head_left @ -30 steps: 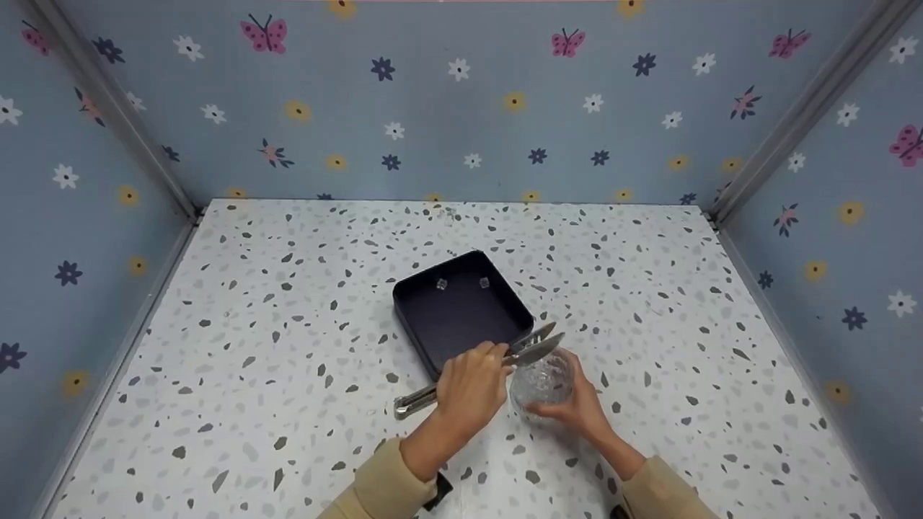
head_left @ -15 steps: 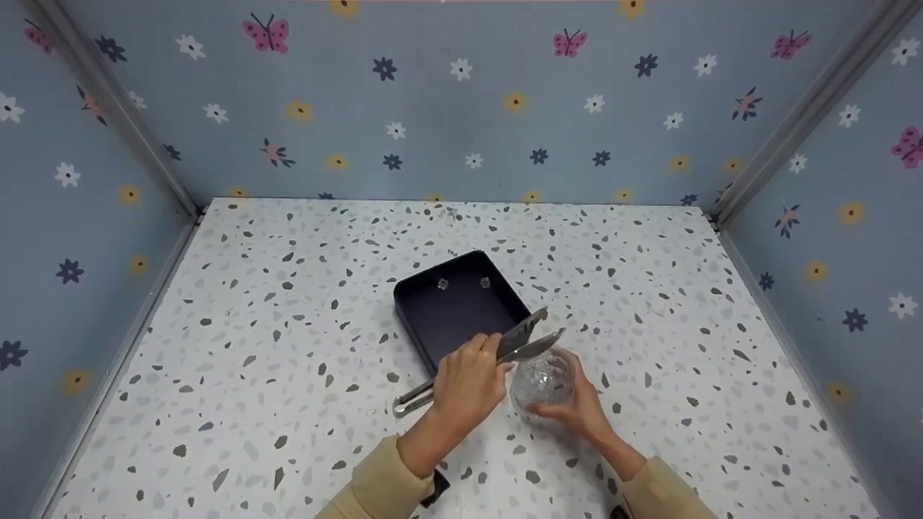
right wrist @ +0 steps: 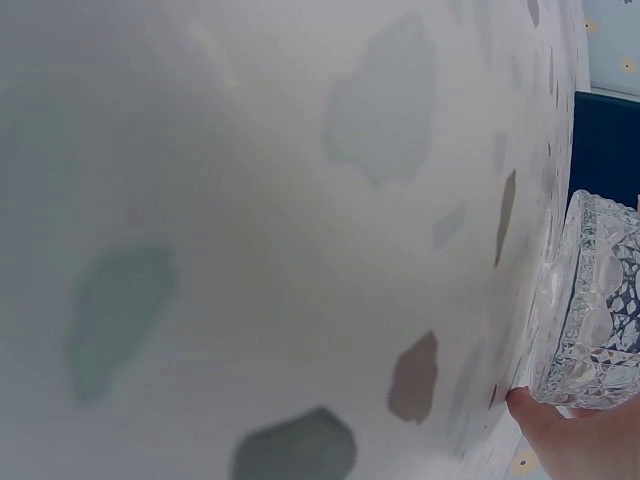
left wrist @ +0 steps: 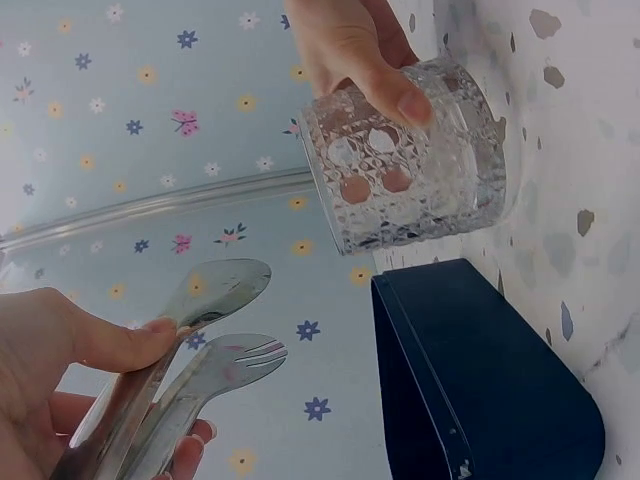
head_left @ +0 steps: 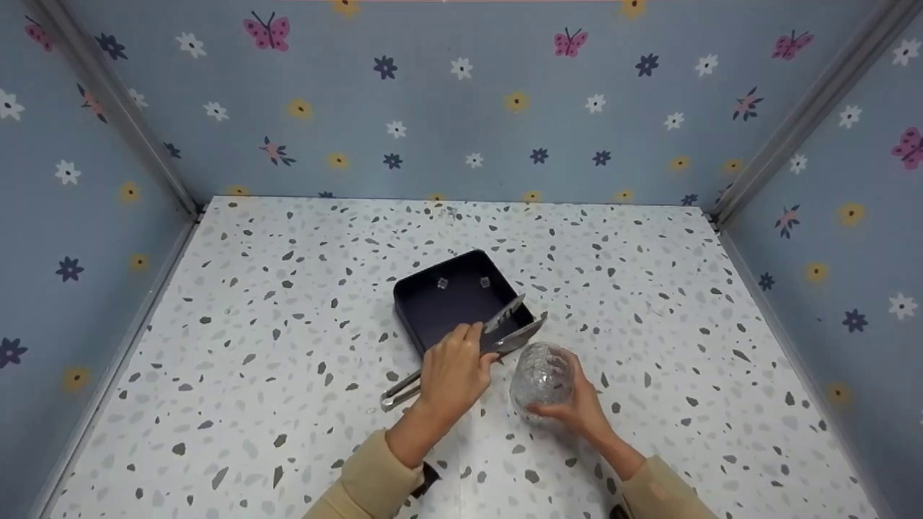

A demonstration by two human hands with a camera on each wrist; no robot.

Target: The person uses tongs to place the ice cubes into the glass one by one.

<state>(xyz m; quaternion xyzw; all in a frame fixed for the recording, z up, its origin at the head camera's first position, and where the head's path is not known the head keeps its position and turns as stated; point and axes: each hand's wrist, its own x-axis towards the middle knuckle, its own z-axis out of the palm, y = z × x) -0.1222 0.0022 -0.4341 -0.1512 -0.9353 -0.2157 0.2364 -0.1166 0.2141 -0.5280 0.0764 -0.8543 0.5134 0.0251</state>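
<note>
In the head view my left hand grips a pair of metal serving tongs around the middle. The tong ends, one solid and one slotted, stand apart above the near right corner of the dark square tray. Nothing shows between them in the left wrist view, where the thumb presses one arm of the tongs. My right hand holds a clear cut-glass tumbler around its side, upright on the table. Two small clear cubes, one at the left, lie near the tray's far side.
The white speckled table is enclosed by blue flowered panels at the back and both sides. The tray's wall rises close beside the tumbler. Metal posts stand at the back corners.
My left hand has moved left with the tongs, whose ends have passed from over the tumbler to over the tray's corner. The right hand, tumbler and tray have stayed in place.
</note>
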